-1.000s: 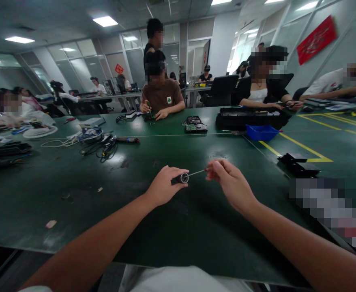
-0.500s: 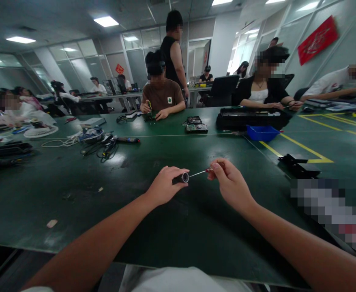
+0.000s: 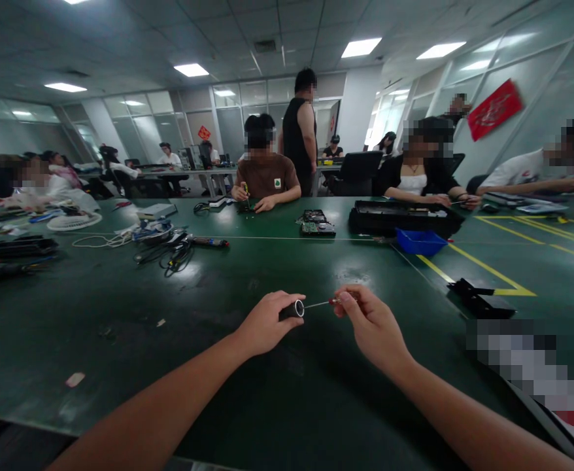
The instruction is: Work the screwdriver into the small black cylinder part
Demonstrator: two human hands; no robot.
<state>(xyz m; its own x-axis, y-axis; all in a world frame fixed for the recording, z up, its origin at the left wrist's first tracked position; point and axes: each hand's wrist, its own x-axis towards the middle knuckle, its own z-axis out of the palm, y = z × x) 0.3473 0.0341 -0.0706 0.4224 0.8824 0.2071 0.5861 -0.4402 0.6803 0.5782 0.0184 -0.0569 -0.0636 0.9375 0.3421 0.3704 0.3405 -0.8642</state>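
Two pinches hold everything: your left hand [image 3: 262, 327] grips a dark cylinder [image 3: 287, 313] between thumb and fingers, pale rim facing right, and your right hand [image 3: 379, 329] pinches the red handle of a thin screwdriver [image 3: 319, 304], its tip at or beside the rim; whether it enters, you can't tell. Both things are at the near middle of the green table [image 3: 267, 412], and a slack left pinch or off-line push could skid the tip into your fingers.
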